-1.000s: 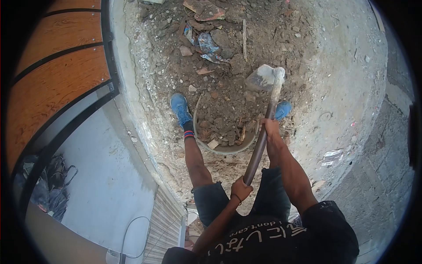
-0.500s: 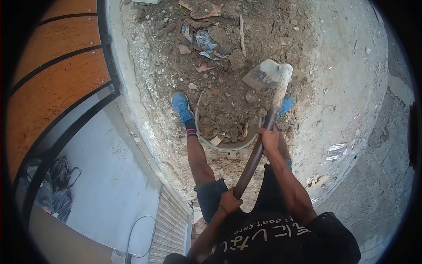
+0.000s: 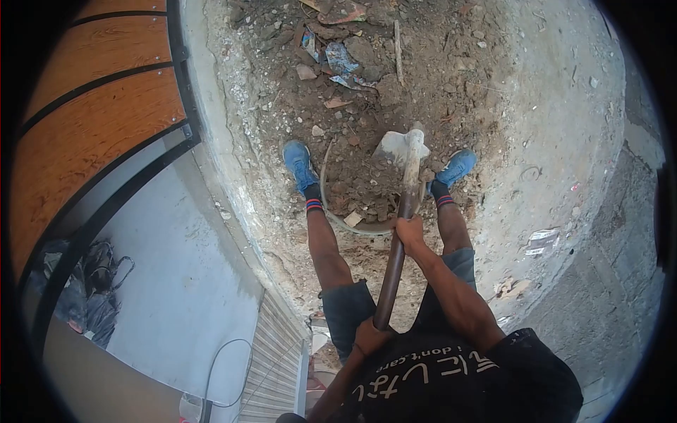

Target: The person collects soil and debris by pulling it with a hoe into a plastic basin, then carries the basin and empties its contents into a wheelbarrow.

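Note:
A hoe-like tool has a thick handle (image 3: 392, 278), dark brown near me and pale toward its head. Its wide, dirt-smeared metal blade (image 3: 395, 149) is over the far part of a round basin (image 3: 367, 229) filled with soil and rubble. Around the handle's near end, my left hand (image 3: 371, 335) is closed. Farther up the handle, by the basin's near rim, my right hand (image 3: 409, 231) grips it. The basin stands between my two blue shoes (image 3: 299, 163).
Loose soil (image 3: 437, 77) with stones, torn wrappers (image 3: 341, 59) and a thin stick (image 3: 398, 53) lies beyond the basin. Orange panels in a black frame (image 3: 106, 113) stand at left. Concrete (image 3: 557, 141) extends along the right.
The blade has come closer to me and shifted left, over the basin. My right hand has moved left and slightly nearer, and the handle stands more upright in view.

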### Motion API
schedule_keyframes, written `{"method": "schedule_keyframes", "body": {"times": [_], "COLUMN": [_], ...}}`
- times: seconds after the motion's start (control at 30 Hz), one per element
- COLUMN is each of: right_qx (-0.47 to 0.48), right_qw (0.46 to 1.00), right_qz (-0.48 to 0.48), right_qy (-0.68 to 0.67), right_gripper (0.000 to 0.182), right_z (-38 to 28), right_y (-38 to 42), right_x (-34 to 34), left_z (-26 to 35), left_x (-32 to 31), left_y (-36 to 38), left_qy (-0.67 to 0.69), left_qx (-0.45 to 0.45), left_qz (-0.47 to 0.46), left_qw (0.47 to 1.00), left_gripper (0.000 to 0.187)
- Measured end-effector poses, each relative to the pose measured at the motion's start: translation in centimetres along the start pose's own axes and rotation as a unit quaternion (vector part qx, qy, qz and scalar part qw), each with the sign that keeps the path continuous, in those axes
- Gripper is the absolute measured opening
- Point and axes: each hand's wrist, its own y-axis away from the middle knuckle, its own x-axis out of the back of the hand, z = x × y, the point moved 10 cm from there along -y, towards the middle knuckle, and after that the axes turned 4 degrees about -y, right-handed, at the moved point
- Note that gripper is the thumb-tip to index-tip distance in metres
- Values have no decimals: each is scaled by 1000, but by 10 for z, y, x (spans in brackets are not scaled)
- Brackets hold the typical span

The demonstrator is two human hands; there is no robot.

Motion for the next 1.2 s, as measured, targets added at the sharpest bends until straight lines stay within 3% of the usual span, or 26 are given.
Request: {"method": "schedule_keyframes", "body": {"times": [0.13,0.27,0.4,0.53,0.6,0.67,0.7,0.8,0.9,1.0,1.1,1.2], "right_qx": [-88,-96,-37,77,94,66,43,33,63,56,-8,-26], "right_qw": [993,983,977,981,982,990,995,998,996,996,999,998], "right_qz": [-24,4,13,51,78,69,62,60,56,27,0,9], "right_qy": [-74,-158,-209,-171,-147,-102,-62,19,-8,-64,-45,-62], "right_gripper": [19,18,15,7,7,7,10,10,13,19,23,26], "right_z": [28,54,-7,-125,-150,-150,-150,-128,-77,-68,-9,8], "right_y": [65,85,46,-34,-93,-127,-136,-107,-103,-17,17,43], "right_x": [9,16,45,83,98,92,91,72,61,49,34,31], "left_z": [-49,-57,11,111,149,158,156,135,78,55,18,-8], "left_x": [-7,10,23,14,3,-11,-19,-27,-38,-30,-21,-20], "left_y": [50,69,20,-82,-122,-138,-143,-121,-88,-29,21,40], "left_qy": [-88,-117,-165,-109,-67,-4,55,99,108,46,6,-28], "left_qx": [28,16,-48,-150,-199,-142,-90,-62,-10,-5,-56,-27], "left_qz": [-46,-52,-12,36,33,-3,-38,-36,-59,-67,-52,-75], "left_qw": [995,992,985,982,977,990,994,992,992,997,997,996], "left_gripper": [53,51,44,39,33,29,26,27,33,36,41,47]}}
